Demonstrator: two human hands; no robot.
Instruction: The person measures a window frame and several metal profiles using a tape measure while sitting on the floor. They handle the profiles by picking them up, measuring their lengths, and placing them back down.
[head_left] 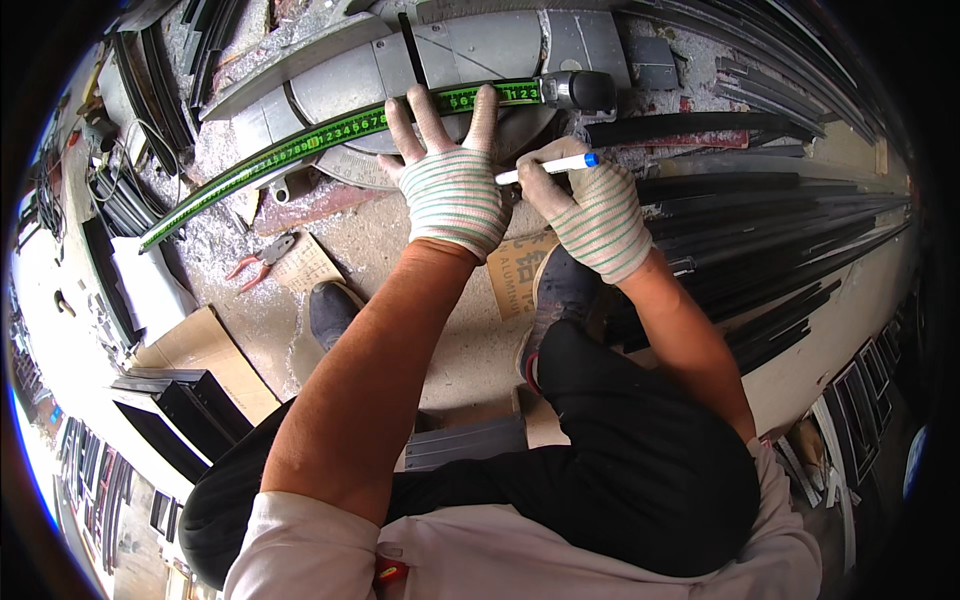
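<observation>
Black-trousered knee [640, 450] nearest; left hand [452, 185] flat, fingers spread on green tape measure [330, 135]; right hand [590, 205] pinching white marker [548, 166].

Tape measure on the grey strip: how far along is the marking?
Done: the tape measure lies stretched along the grey metal strip, pinned by the left hand. In hand: the right hand holds a white marker poised beside it. Left: no mark is visible.
</observation>
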